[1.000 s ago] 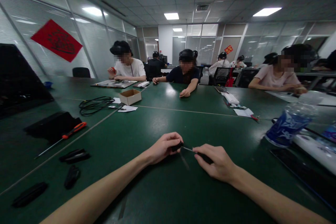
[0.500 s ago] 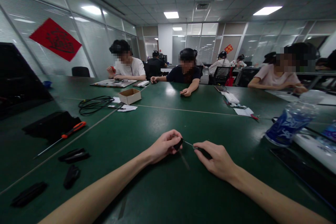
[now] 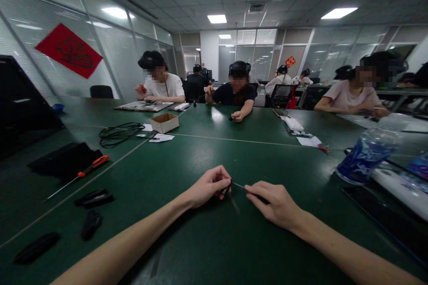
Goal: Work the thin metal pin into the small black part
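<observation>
My left hand (image 3: 211,187) pinches a small black part (image 3: 226,188) between thumb and fingers, just above the green table (image 3: 194,236). Most of that part is covered by the fingers. To its right, my right hand (image 3: 274,200) is closed around the dark handle of a thin screwdriver (image 3: 238,185). The metal shaft points left and its tip meets the black part or comes very close; I cannot tell which. Several loose black plastic pieces (image 3: 91,225) lie to the left of my left forearm.
An orange-handled screwdriver (image 3: 93,165) lies at the left by a black object (image 3: 63,160). Farther off are a coiled black cable (image 3: 117,134) and an open cardboard box (image 3: 165,123). A water bottle (image 3: 366,156) and a dark phone-like slab (image 3: 384,218) are at the right. Co-workers sit across the table.
The black part has turned slightly in my left hand, and a paler face shows on it. My right hand has shifted slightly left. Across the table, a co-worker's hand has lifted off the surface.
</observation>
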Action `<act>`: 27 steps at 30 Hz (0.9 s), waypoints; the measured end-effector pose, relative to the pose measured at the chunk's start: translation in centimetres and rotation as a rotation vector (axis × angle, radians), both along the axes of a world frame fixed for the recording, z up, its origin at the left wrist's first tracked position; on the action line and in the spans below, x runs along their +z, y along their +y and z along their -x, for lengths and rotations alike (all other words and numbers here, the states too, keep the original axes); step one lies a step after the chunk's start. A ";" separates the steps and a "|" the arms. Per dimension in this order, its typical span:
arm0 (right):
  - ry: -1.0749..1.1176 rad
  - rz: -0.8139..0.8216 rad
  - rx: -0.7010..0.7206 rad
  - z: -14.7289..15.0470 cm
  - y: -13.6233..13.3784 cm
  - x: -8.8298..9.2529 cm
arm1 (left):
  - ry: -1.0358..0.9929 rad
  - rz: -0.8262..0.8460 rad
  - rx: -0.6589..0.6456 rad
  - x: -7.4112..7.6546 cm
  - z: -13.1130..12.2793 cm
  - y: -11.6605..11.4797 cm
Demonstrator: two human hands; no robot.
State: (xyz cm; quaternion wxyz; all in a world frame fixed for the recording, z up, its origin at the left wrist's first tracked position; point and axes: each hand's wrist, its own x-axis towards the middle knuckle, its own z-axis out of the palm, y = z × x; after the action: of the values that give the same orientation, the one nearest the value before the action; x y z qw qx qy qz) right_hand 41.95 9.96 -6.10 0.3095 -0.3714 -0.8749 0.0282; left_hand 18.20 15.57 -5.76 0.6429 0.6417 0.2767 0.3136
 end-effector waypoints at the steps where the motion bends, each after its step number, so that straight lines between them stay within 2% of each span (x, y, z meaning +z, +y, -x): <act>1: 0.005 -0.004 0.012 0.0 0.0 0.0 | 0.002 0.005 -0.011 0.0 0.0 0.0; 9: 0.010 -0.038 0.106 -0.3 -0.1 0.0 | 0.029 0.017 -0.111 0.5 0.4 0.0; 27: 0.026 -0.019 0.129 -0.1 -0.1 0.1 | 0.002 0.075 -0.137 0.2 0.5 0.4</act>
State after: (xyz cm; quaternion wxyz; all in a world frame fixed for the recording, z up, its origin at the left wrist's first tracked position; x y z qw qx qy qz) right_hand 42.07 9.88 -6.00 0.3217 -0.3110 -0.8932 0.0445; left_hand 17.72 15.94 -5.56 0.6861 0.6349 0.2443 0.2578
